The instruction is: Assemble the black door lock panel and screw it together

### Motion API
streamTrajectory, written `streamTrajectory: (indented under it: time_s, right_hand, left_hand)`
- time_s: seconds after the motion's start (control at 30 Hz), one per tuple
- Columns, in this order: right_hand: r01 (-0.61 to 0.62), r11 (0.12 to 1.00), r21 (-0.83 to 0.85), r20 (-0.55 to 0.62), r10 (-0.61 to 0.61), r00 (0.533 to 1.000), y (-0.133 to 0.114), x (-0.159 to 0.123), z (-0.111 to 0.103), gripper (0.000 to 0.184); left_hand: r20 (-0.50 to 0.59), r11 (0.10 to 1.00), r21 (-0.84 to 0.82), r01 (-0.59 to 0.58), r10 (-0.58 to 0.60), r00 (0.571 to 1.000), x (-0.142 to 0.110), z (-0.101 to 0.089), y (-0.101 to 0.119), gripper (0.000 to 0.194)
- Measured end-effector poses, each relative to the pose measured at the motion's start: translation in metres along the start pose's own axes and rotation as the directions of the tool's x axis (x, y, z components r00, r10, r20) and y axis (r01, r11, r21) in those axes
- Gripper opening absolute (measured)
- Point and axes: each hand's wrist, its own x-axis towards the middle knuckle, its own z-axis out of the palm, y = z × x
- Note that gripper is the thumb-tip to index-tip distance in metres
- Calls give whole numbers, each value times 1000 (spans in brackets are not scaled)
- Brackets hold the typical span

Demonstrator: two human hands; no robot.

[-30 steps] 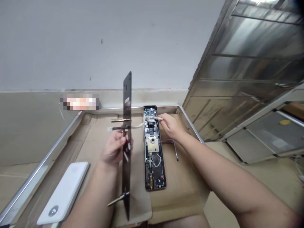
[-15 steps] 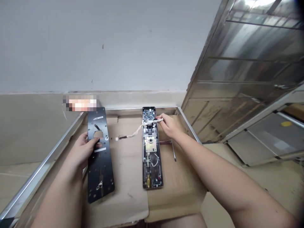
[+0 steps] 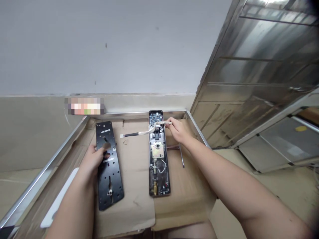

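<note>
My left hand (image 3: 91,161) grips the left edge of a black perforated metal mounting plate (image 3: 111,186), which lies flat on the cardboard. My right hand (image 3: 178,130) pinches a white-wrapped cable (image 3: 147,132) just above the top of an open electronic door lock body (image 3: 158,151). The lock lies face up with its circuit board, wiring and brass part exposed. The cable's black end and small white connector (image 3: 121,136) reach left across the cardboard, clear of the plate.
A cardboard sheet (image 3: 134,179) covers the steel-edged surface (image 3: 50,162). A thin metal rod (image 3: 181,159) lies right of the lock. A flat white case (image 3: 58,202) sits mostly hidden under my left forearm. A wall rises behind, and a reflective steel panel (image 3: 249,66) stands right.
The plate has gone from held upright to lying flat, and has shifted slightly right and up. The cable now stretches straighter, with its connector further left.
</note>
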Motion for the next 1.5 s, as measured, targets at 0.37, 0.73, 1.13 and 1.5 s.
streamTrajectory:
  time_s: [0.37,0.73,1.13,1.5]
  right_hand:
    - [-5,1000,12,9,5,1000,1,1,0,19]
    - [-10,1000,17,13,9,1000,0,0,-1,19]
    - [32,998,46,-10,-32,999,10,2,4,17]
    - [26,993,-118,-19,-28,999,6,2,12,21]
  left_hand:
    - [81,983,162,-86,73,994,19,15,-11,64]
    - [83,485,841,-239,321,943,34,13,6,49]
    - [363,668,503,-549,413,835,-79,83,84,33]
    - [295,935,-260,-242,316,902,-40,187,31,60]
